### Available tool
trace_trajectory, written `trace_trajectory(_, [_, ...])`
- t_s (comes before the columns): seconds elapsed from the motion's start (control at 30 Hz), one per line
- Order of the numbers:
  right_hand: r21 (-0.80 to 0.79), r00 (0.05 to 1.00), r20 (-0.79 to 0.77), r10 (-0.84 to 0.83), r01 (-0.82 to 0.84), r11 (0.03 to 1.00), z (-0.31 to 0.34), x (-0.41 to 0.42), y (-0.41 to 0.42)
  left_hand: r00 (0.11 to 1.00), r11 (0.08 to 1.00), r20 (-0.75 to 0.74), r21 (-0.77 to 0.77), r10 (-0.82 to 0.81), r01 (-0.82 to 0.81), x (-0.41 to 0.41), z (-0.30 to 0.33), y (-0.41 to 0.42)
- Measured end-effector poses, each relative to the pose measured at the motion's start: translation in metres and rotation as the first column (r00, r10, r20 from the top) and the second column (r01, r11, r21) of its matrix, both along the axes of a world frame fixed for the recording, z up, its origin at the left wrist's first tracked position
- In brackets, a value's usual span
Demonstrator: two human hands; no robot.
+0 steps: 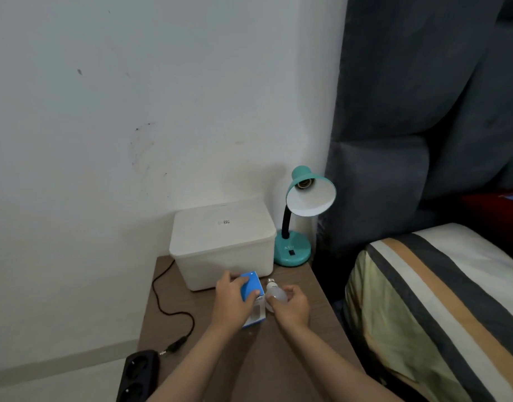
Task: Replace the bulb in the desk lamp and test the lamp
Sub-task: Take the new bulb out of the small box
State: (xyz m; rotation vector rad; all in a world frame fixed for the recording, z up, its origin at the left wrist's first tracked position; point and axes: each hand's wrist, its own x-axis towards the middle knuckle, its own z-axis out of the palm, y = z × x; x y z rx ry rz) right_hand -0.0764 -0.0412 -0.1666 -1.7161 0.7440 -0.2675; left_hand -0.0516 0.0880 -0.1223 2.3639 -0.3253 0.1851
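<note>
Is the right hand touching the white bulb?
Touching. The head view shows the right hand with its fingers wrapped over the white bulb, which lies beside the blue box held by the left hand.

Both bare forearms reach forward from the lower edge of the view, converging so that the two hands sit close side by side. The left hand is turned palm down, its fingers and thumb curled in a grasp. The right hand, just to its right, is also closed, fingers wrapped inward toward the left hand.
</note>
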Motion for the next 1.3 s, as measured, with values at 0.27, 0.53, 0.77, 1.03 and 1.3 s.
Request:
trace_trajectory(0.27, [-0.026,0.998,-0.013,0.063,-0.063,0.998,-0.009,0.002,-0.001,0.998,0.997,-0.007,-0.040,-0.068,0.067,-0.002,-0.003,0.008])
trace_trajectory(0.53, [-0.252,0.944,0.258,0.205,-0.139,0.958,0.023,-0.017,-0.005,1.000,0.990,0.014,-0.136,-0.019,0.020,-0.012,-0.012,0.026])
trace_trajectory(0.77, [-0.110,0.921,0.206,0.331,-0.314,0.943,0.026,-0.022,0.010,0.997,0.974,-0.057,-0.217,0.054,-0.066,-0.022,-0.018,0.032])
trace_trajectory(1.03, [-0.115,0.913,0.210,0.351,-0.333,0.936,0.024,-0.022,0.013,0.995,0.960,-0.079,-0.267,0.061,-0.080,-0.023,-0.016,0.027])
trace_trajectory(1.3, [-0.099,0.881,0.283,0.380,-0.368,0.925,0.031,-0.021,0.012,0.999,0.952,-0.032,-0.304,0.031,-0.039,-0.022,-0.016,0.029])
